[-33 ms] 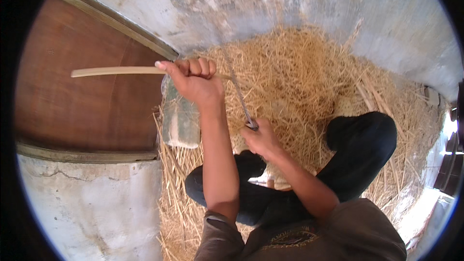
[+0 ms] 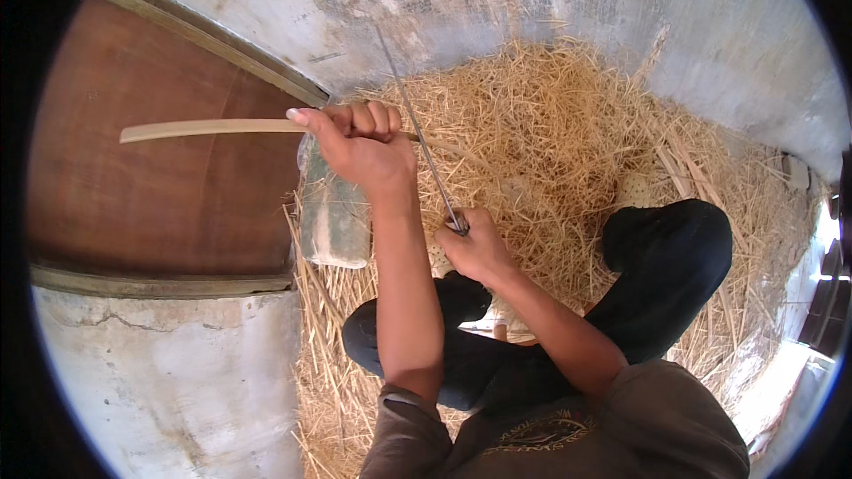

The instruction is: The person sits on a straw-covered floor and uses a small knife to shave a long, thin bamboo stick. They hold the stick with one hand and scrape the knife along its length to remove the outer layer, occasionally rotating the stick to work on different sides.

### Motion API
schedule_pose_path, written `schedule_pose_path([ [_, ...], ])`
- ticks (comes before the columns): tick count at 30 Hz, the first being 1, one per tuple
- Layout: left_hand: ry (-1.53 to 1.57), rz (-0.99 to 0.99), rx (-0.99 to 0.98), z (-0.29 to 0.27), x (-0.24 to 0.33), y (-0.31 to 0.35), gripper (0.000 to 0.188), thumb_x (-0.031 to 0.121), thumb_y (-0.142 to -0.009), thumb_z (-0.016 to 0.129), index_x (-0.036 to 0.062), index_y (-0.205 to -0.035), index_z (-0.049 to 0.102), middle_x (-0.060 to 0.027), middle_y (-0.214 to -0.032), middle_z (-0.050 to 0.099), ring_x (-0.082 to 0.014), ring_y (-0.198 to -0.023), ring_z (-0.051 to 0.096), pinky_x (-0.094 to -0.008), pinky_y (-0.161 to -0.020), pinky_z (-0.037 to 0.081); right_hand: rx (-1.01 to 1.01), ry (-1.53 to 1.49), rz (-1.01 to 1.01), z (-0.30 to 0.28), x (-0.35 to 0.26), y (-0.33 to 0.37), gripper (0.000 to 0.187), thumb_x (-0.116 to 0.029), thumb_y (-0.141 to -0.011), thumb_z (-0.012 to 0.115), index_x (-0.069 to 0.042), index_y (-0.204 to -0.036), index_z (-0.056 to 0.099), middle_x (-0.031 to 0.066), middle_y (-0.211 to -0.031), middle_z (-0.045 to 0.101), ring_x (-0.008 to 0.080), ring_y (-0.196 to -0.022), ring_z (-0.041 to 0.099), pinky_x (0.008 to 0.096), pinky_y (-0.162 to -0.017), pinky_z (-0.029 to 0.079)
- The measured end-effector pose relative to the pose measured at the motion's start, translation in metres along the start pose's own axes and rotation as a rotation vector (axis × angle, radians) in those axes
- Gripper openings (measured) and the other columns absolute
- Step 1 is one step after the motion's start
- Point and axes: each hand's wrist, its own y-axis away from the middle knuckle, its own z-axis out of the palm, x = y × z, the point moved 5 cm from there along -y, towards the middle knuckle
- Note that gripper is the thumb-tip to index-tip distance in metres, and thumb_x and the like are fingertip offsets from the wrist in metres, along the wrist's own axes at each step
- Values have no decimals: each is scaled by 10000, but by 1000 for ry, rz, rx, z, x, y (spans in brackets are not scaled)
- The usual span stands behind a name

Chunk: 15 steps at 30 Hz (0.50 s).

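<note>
My left hand [image 2: 362, 137] is raised in front of me, its fingers wrapped round a pale, flat bamboo strip [image 2: 209, 129]. One end of the strip sticks out to the left with a slight bow; the other passes out to the right of my fist, near the blade. Lower and to the right, my right hand [image 2: 475, 247] grips a knife with a long, narrow blade [image 2: 411, 106]. The blade slants up and to the left, seen almost edge-on, and crosses the strip's line just right of my left fist. Whether blade and strip touch, I cannot tell. My palm hides the knife's handle.
Loose straw and shavings [image 2: 550, 115] are heaped before my legs [image 2: 666, 266]. A worn greenish block [image 2: 335, 222] stands under my left forearm. A brown wooden panel [image 2: 160, 195] and a stained wall [image 2: 577, 0] border the space. Longer strips [image 2: 692, 168] lie at the right.
The bamboo strip's left end has shifted slightly left. The knife blade has swung a little, its tip now higher and further left and less blurred. Both hands keep their grips.
</note>
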Motion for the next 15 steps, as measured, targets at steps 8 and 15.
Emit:
schedule_pose_path([
  [8,-38,30,120,-22,11,0,601,605,-919,451,181,-579,193,47,-517,97,-103,-474,99,-272,-446,114,14,212,-78,6,1,4,252,-154,-765,581,3,-587,496,64,-481,463,147,-459,452,373,-460,363],
  [15,-33,29,-13,-4,9,20,576,556,-946,437,159,-587,227,38,-489,139,-96,-429,130,-271,-417,135,85,213,-172,-4,-7,6,231,-101,-807,564,-2,-605,510,-2,-474,440,98,-405,396,307,-393,314],
])
